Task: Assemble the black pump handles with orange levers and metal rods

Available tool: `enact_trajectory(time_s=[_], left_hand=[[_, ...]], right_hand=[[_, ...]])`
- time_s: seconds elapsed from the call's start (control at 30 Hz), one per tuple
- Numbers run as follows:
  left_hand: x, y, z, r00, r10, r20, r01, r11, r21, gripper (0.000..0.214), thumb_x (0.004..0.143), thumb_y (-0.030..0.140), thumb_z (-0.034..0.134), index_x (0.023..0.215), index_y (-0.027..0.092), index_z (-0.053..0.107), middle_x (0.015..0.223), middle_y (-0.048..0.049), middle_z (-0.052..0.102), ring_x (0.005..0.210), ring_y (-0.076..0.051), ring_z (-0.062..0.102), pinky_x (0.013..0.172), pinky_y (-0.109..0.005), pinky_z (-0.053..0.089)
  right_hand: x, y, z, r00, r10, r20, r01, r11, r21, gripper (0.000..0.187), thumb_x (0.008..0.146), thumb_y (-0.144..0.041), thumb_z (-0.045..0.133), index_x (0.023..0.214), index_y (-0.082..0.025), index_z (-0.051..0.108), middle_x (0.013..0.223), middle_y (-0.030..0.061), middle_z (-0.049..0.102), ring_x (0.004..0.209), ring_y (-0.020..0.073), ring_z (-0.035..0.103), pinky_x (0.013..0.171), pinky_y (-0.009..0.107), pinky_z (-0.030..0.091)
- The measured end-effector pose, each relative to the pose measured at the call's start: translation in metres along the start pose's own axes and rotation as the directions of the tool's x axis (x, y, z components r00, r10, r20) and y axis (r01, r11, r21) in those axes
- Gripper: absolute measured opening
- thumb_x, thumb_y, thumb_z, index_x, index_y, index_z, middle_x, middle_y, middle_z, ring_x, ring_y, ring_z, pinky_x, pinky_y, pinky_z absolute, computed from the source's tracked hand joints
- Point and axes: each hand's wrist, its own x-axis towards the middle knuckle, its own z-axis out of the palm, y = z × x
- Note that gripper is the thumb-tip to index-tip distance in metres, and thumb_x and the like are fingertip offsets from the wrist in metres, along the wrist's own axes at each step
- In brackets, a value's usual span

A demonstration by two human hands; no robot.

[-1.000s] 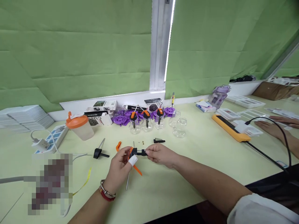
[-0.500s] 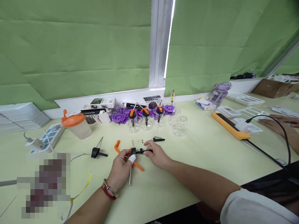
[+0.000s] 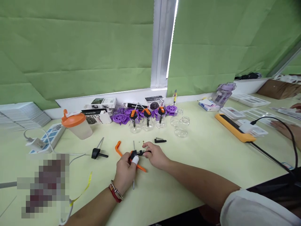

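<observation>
Near the front middle of the table, my left hand is closed around a black plastic fitting with a thin metal rod sticking out above and below it. White tape wraps my left thumb. My right hand pinches the fitting's narrow black arm from the right. Under my left hand lies an orange curved strip, partly covered. Just beyond my fingers are tiny brass-coloured pieces and a black piece with a spring. A similar black fitting with a rod rests to the left.
Behind stand glass jars, several with orange-and-black tops, before purple plastic parts and boxes. An orange-lidded cup and a power strip are left. A yellow power strip and another person's hand are right.
My left hand has shifted slightly right and turned a little, bringing the rod's lower end right. My right hand has moved slightly left. The other person's hands have moved apart.
</observation>
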Motion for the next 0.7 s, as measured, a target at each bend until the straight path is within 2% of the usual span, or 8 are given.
enact_trajectory(time_s=[0.13, 0.27, 0.37, 0.7], left_hand=[[0.0014, -0.004, 0.0003, 0.999, -0.039, 0.022, 0.04, 0.999, -0.031, 0.034, 0.077, 0.049, 0.055, 0.087, 0.016, 0.06, 0.06, 0.0022, 0.05, 0.053, -0.014, 0.043, 0.048, -0.024, 0.032], [0.0023, -0.0057, 0.0012, 0.998, -0.063, 0.027, 0.064, 0.997, -0.044, 0.035, 0.077, 0.051, 0.055, 0.084, 0.017, 0.058, 0.058, 0.0033, 0.047, 0.053, -0.013, 0.042, 0.048, -0.023, 0.031], [0.0033, -0.0049, 0.0018, 0.997, -0.077, 0.017, 0.078, 0.996, -0.053, 0.034, 0.076, 0.051, 0.057, 0.081, 0.017, 0.058, 0.057, 0.0033, 0.047, 0.052, -0.013, 0.042, 0.048, -0.023, 0.031], [0.0021, -0.0011, 0.0001, 0.997, -0.082, 0.009, 0.082, 0.995, -0.052, 0.033, 0.075, 0.05, 0.057, 0.077, 0.017, 0.057, 0.056, 0.0044, 0.044, 0.051, -0.012, 0.037, 0.046, -0.023, 0.029]], right_hand=[[0.0003, 0.0013, 0.0001, 1.0, -0.02, 0.004, 0.021, 0.999, -0.041, 0.012, 0.078, -0.016, 0.052, 0.088, -0.021, 0.056, 0.069, -0.0018, 0.056, 0.063, 0.0132, 0.049, 0.06, 0.025, 0.038], [-0.0004, 0.0005, -0.0013, 1.0, -0.027, -0.009, 0.026, 0.999, -0.024, 0.017, 0.077, -0.016, 0.054, 0.093, -0.022, 0.053, 0.072, -0.002, 0.057, 0.063, 0.0134, 0.05, 0.06, 0.025, 0.037], [-0.0001, 0.0, -0.0017, 1.0, -0.026, -0.002, 0.026, 0.998, -0.054, 0.01, 0.077, -0.017, 0.054, 0.087, -0.021, 0.054, 0.071, -0.0014, 0.056, 0.065, 0.0139, 0.05, 0.061, 0.026, 0.037], [0.0016, 0.0023, -0.003, 0.998, -0.064, -0.002, 0.064, 0.995, -0.078, 0.007, 0.078, -0.018, 0.054, 0.084, -0.021, 0.053, 0.071, -0.0018, 0.055, 0.063, 0.0129, 0.048, 0.059, 0.025, 0.035]])
